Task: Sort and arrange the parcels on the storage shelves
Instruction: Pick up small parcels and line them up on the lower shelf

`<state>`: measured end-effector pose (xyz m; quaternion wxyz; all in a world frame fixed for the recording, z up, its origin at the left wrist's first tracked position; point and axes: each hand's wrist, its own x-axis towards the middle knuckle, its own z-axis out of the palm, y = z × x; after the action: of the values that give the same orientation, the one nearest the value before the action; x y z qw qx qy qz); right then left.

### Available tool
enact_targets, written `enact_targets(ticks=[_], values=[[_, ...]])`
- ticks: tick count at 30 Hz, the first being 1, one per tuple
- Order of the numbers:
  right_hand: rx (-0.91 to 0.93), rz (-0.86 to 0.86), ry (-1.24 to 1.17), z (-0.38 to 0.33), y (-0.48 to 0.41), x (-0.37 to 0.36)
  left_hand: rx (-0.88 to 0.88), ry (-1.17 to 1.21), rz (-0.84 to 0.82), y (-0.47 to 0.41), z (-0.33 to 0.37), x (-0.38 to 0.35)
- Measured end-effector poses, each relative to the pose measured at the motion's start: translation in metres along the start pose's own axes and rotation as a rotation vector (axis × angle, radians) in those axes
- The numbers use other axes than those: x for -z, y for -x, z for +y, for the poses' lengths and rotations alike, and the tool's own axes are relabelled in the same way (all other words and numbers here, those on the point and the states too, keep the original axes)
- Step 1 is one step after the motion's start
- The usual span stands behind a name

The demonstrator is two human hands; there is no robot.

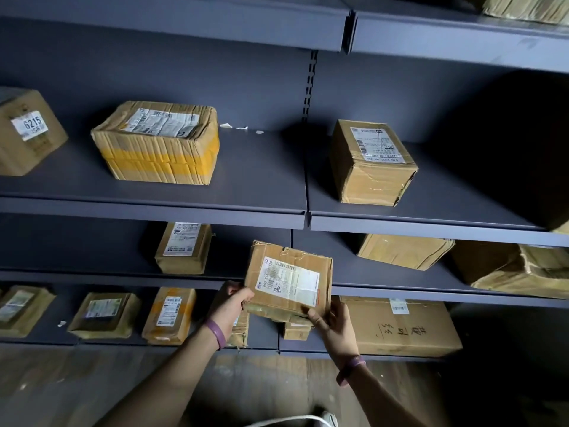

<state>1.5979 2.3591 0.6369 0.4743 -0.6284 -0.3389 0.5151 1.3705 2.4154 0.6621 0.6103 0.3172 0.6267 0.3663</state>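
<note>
Held box: a brown cardboard box (pixel 289 280) with a white label on its front. It is up in the air and tipped a little, in front of the edge of a low shelf.
Left hand: the left hand (pixel 234 303) grips the box's lower left corner, with its fingers curled round the edge.
Right hand: the right hand (pixel 335 328) holds the lower right corner. The thumb is on the front and the fingers are behind.
Wristbands: a purple band (pixel 217 332) sits on the left wrist, and there is one on the right wrist too.
Shelves: dark grey metal shelves (pixel 246 192) in rows, one above the other.
Middle row: a taped box with yellow stripes (pixel 157 143) sits on the left part. A box marked 6215 (pixel 27 131) is at the far left edge. A small square box (pixel 371 163) sits on the right part, well apart from the others.
Row below: a thin box (pixel 183 248) sits behind the held box, a bit to its left.
Bottom row: flat parcels lie side by side on the left — a big box with black writing (pixel 406 328) is on the right.
Floor: a wooden floor (pixel 61 380) is under the shelves.
</note>
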Motion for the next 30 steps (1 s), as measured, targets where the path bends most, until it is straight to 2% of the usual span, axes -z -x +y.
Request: enact_targets(ticks=[6,12,19,26,30], values=[[0.025,0.071,0.088,-0.003,-0.010,0.001,0.013,-0.019,-0.022,-0.006,0.006,-0.007],[0.075,0.122,0.237,-0.025,-0.059,0.000,-0.018,0.013,0.016,-0.043,0.031,-0.026],[0.118,0.080,0.395,-0.034,-0.124,0.000,0.033,0.104,0.096,-0.096,0.035,-0.054],[0.084,0.054,0.350,-0.031,-0.150,0.001,0.003,0.081,0.123,-0.114,0.030,-0.066],[-0.014,0.077,0.328,-0.027,-0.141,0.019,0.086,-0.037,0.102,-0.091,0.029,-0.069]])
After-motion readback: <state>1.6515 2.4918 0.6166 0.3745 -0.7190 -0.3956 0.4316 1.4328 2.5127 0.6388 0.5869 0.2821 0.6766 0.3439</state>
